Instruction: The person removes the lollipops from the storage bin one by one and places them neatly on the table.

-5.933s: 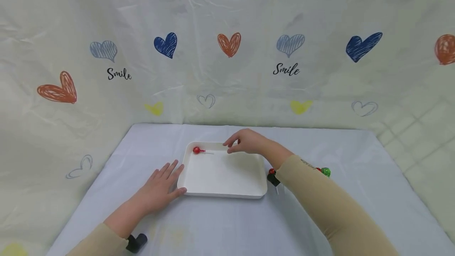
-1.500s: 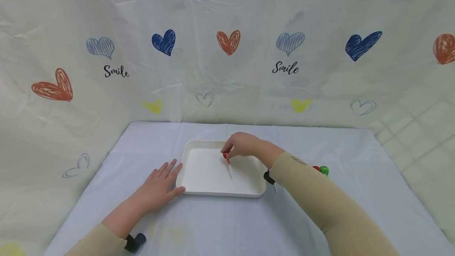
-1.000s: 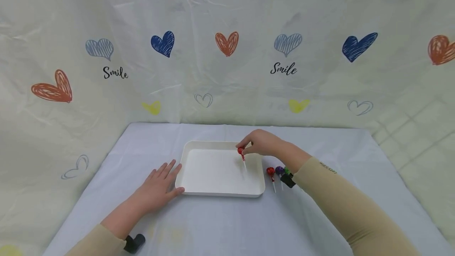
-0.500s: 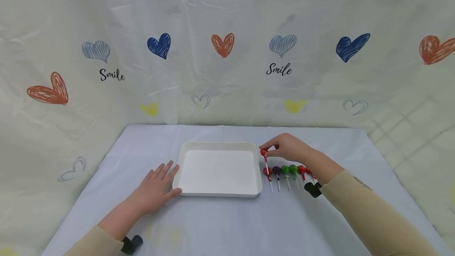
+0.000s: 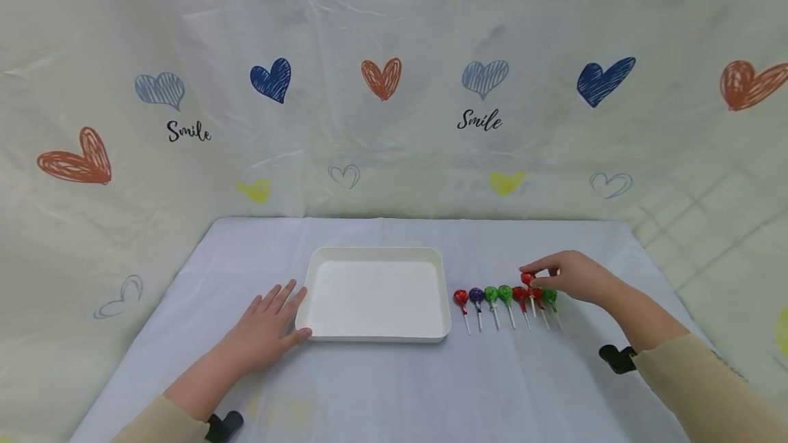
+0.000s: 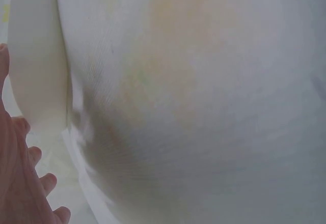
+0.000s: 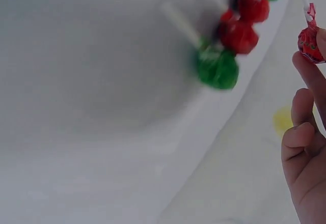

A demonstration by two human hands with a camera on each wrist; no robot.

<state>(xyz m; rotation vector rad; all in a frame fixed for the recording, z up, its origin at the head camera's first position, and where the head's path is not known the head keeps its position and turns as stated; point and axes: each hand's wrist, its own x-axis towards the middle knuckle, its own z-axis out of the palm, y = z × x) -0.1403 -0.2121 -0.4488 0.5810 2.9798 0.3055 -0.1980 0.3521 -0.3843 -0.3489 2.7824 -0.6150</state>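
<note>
A red-wrapped lollipop (image 5: 527, 279) is pinched between thumb and forefinger of my right hand (image 5: 575, 275), its white stick hanging down above the right part of a lollipop row. In the right wrist view the held lollipop (image 7: 308, 45) shows at the right edge. On the cloth below lie a red one (image 5: 461, 297), a purple one (image 5: 477, 296), two green ones, two more red ones and a green one (image 5: 550, 298) at the right end. My left hand (image 5: 265, 327) rests with spread fingers at the left edge of a white tray (image 5: 375, 339), which holds nothing.
A white cloth (image 5: 382, 395) covers the table. Behind it hangs a pale sheet (image 5: 418, 142) printed with hearts and the word Smile. Black wrist devices sit near both sleeves.
The red lollipop lay in the tray's far left corner. My right hand has picked it up and carried it right, out of the tray, to above the row. My left hand stays at the tray.
</note>
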